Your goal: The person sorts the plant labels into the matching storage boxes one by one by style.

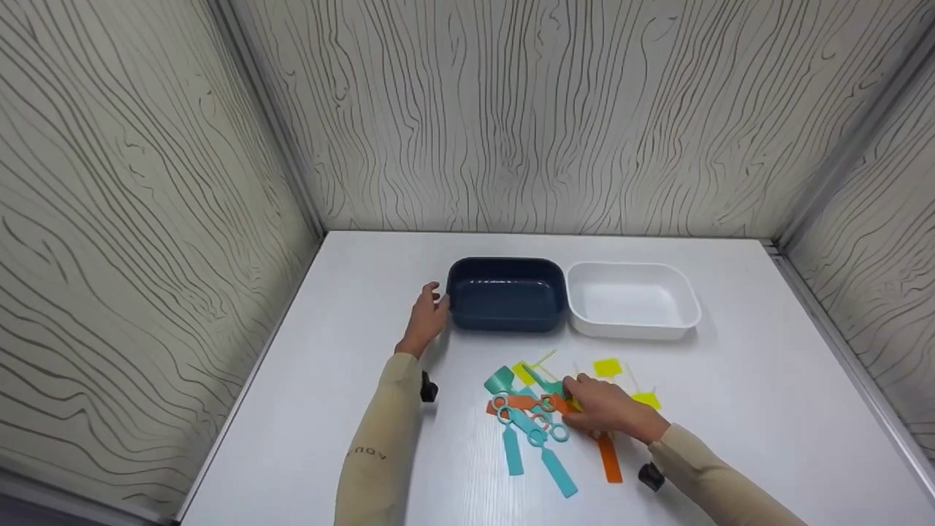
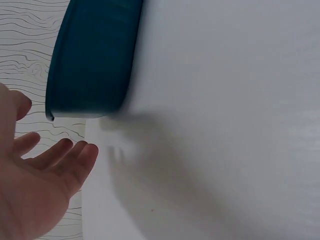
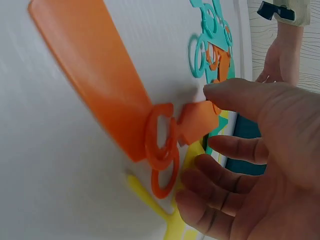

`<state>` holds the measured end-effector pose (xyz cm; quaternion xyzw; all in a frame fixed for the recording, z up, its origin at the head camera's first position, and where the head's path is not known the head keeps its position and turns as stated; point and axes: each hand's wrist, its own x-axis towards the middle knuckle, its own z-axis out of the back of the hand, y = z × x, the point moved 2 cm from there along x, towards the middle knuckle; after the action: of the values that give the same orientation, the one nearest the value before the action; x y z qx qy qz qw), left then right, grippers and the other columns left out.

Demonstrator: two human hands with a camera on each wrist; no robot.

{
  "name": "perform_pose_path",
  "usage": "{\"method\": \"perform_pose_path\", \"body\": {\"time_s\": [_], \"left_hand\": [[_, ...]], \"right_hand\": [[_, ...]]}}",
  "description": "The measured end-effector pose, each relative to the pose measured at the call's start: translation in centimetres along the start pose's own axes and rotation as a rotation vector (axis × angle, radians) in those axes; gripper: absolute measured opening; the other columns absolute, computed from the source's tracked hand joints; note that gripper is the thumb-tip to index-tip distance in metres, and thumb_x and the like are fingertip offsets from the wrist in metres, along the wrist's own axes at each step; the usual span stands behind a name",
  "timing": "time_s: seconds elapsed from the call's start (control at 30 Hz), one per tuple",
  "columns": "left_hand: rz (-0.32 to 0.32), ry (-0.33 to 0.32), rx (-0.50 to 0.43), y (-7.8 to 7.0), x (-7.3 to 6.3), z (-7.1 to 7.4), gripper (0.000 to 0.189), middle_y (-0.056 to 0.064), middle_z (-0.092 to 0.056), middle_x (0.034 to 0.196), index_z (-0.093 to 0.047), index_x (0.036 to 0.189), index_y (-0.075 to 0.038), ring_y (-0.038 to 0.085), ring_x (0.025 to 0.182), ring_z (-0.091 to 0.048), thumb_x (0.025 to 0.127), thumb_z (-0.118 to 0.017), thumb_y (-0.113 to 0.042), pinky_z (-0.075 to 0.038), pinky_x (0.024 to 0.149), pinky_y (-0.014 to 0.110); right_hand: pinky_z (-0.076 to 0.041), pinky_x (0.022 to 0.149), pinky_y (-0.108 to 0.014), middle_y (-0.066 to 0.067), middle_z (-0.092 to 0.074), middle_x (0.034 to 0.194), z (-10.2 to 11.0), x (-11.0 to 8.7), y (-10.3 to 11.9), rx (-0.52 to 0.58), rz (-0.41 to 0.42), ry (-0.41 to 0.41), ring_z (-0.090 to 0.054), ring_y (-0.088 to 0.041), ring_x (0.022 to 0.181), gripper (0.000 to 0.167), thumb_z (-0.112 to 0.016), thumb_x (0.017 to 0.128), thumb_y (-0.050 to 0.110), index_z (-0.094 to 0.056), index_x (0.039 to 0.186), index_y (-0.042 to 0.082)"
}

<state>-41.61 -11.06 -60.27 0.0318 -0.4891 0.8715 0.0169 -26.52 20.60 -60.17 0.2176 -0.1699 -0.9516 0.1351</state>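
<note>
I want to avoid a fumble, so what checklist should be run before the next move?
1. Navy basin upright and empty: ok.
2. White basin upright and empty: ok.
3. Left grip free: ok, it is beside the navy basin with nothing in it.
4. Tags lying separately: not ok, turquoise loop tags and orange loop tags overlap in the pile.
5. Right grip secure on a tag: cannot tell, an orange piece shows between thumb and fingers, but firm contact is unclear.
</note>
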Motion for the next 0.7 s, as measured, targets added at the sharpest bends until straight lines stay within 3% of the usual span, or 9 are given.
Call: {"method": "perform_pose_path", "body": {"time_s": [0.23, 0.43, 0.7], "left_hand": [[0.010, -0.012, -0.031, 0.7, -0.2, -1.0, 0.048, 0.023, -0.055, 0.135, -0.039, 0.144, -0.003, 0.034, 0.123, -0.056, 0.104, -0.042, -0.030, -0.046, 0.102, 0.047], [0.043, -0.030, -0.070, 1.2, -0.3, -1.7, 0.047, 0.019, -0.057, 0.134, -0.042, 0.142, -0.007, 0.030, 0.124, -0.057, 0.104, -0.041, -0.033, -0.046, 0.103, 0.044], [0.091, -0.040, -0.141, 1.5, -0.7, -2.1, 0.046, 0.016, -0.054, 0.139, -0.044, 0.143, -0.012, 0.029, 0.129, -0.053, 0.104, -0.038, -0.037, -0.043, 0.107, 0.045]], "right_hand": [[-0.043, 0.065, -0.032, -0.004, -0.050, 0.090, -0.2, 0.2, 0.2, -0.060, 0.016, -0.026, -0.050, -0.019, 0.077, 0.031, -0.070, 0.089, 0.033, -0.057, 0.109, 0.014], [-0.044, 0.064, -0.032, -0.005, -0.051, 0.093, -0.4, 0.2, 0.3, -0.006, 0.003, -0.043, -0.051, -0.020, 0.079, 0.030, -0.069, 0.090, 0.028, -0.058, 0.112, 0.012], [-0.044, 0.070, -0.034, -0.002, -0.052, 0.088, -0.3, 0.3, 0.6, -0.015, 0.041, -0.079, -0.049, -0.018, 0.079, 0.023, -0.069, 0.090, 0.024, -0.058, 0.106, 0.013]]}}
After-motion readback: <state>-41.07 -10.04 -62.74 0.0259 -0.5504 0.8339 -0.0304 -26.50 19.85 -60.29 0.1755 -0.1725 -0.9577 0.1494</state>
